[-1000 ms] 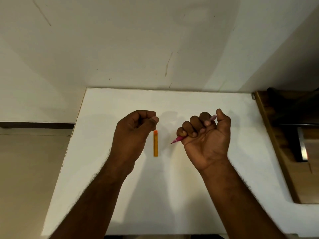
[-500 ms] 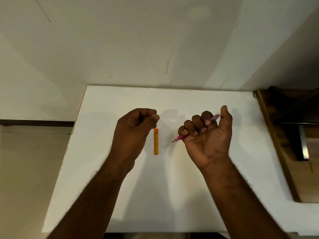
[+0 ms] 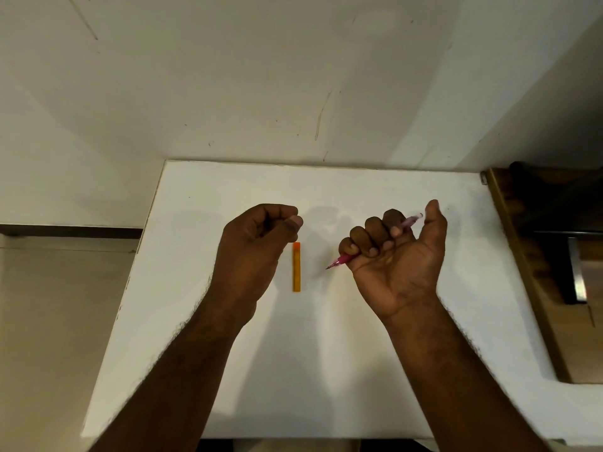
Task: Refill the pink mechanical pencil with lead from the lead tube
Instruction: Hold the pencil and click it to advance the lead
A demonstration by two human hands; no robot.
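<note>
The pink mechanical pencil [image 3: 341,261] lies across my right hand [image 3: 396,259], which is palm up with the fingers curled over the barrel. Its dark tip points down-left and its pale top end sticks out beside the raised thumb. The orange lead tube [image 3: 296,267] lies flat on the white table [image 3: 342,353] between my hands, its cap end pointing away from me. My left hand [image 3: 257,252] hovers just left of the tube as a loose fist, thumb against the forefinger. Nothing shows inside it.
The table's back edge meets a white wall. Its left edge drops to a beige floor [image 3: 58,321]. A brown wooden piece of furniture [image 3: 554,272] stands against the table's right side.
Both hands have drifted slightly away from me. My right thumb has lifted off the pencil's top end. The lead tube has stayed where it was.
</note>
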